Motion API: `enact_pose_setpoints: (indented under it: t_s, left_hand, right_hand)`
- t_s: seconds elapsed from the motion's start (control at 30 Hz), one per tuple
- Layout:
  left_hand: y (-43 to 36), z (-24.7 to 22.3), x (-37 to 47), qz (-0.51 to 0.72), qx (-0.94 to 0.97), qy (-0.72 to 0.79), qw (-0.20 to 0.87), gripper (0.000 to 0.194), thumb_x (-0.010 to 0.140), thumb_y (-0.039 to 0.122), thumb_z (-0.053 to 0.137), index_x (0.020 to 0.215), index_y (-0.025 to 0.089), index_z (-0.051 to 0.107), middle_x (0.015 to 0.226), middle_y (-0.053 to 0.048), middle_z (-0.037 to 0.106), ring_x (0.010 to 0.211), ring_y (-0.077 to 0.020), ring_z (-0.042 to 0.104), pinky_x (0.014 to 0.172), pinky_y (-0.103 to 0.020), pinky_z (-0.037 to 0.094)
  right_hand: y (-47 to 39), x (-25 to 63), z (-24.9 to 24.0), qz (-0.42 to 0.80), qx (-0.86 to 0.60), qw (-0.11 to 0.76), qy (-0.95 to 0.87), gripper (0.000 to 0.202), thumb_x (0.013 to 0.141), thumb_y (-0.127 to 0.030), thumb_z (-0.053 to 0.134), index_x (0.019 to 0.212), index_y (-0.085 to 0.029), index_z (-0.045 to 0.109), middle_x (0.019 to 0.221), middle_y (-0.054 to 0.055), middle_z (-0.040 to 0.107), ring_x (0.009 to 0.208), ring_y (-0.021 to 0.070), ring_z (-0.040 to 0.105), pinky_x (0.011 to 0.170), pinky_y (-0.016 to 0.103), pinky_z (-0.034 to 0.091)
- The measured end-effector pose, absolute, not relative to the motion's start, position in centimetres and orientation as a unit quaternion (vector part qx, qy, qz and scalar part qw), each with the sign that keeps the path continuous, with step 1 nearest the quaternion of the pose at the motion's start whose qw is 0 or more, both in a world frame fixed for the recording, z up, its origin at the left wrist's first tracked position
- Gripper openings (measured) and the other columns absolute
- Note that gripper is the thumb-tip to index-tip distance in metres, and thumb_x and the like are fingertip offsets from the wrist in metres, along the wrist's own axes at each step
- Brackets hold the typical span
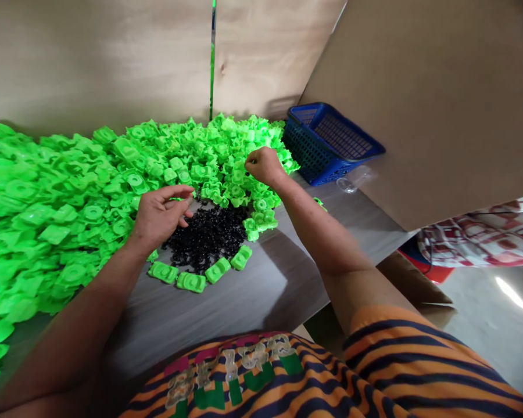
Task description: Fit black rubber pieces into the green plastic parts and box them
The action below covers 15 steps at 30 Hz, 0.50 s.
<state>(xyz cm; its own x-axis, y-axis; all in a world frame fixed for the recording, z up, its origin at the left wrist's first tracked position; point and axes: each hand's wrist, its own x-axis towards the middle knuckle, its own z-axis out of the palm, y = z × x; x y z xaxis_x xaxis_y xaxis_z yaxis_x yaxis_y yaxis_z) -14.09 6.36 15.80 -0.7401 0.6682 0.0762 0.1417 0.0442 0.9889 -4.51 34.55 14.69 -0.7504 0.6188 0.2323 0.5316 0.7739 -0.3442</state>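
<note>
Small black parts (209, 232) lie in a heap on the grey table. My left hand (161, 215) hovers over the heap's left edge, its fingers loosely bent and apart with nothing visible in them. Farther back, my right hand (265, 165) is closed in a pinch over the green pieces. A tiny dark speck shows by its fingertips, but what they hold cannot be made out. Bright green car-shaped plastic pieces (91, 212) form a large pile from the left to the back. In front of the black heap, several green pieces (190, 282) lie in a curved row.
A blue plastic basket (314, 148) stands at the back right of the table (253, 290). Beside it lies a clear plastic cup-like item (353, 180). Wooden boards (126, 58) close off the back, and a brown panel (427, 104) rises on the right.
</note>
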Motion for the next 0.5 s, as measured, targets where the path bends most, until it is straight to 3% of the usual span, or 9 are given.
enact_pose_setpoints:
  t_s: [0.23,0.4,0.5]
  left_hand:
    - [6.7,14.5,-14.8,0.647,0.288,0.672,0.219,0.046,0.067,0.033,0.082,0.109,0.014,0.078,0.092,-0.007,0.076,0.064,-0.0153,0.071,0.046,-0.022,0.058]
    - [7.4,13.2,-15.2,0.676,0.274,0.65,0.211,0.071,0.067,0.035,0.088,0.134,0.02,0.07,0.107,-0.008,0.073,0.079,-0.0185,0.074,0.055,-0.025,0.063]
    - [7.5,12.8,-15.5,0.7,0.253,0.638,0.199,0.068,0.066,0.032,0.09,0.131,0.022,0.071,0.103,-0.005,0.071,0.074,-0.0165,0.072,0.057,-0.026,0.063]
  right_hand:
    - [32.6,-5.7,15.0,0.197,-0.269,0.198,-0.922,0.024,0.077,-0.006,0.059,0.083,-0.01,0.082,0.073,0.006,0.071,0.077,0.0182,0.062,0.075,0.03,0.046]
    - [28.1,-7.3,16.0,0.316,-0.146,0.217,-0.912,0.019,0.079,-0.01,0.058,0.069,-0.013,0.073,0.064,0.001,0.06,0.069,0.0129,0.054,0.069,0.029,0.039]
    - [24.7,-8.5,16.0,0.359,-0.098,0.217,-0.903,0.018,0.08,-0.012,0.057,0.068,-0.014,0.071,0.065,-0.001,0.058,0.067,0.0112,0.05,0.069,0.029,0.038]
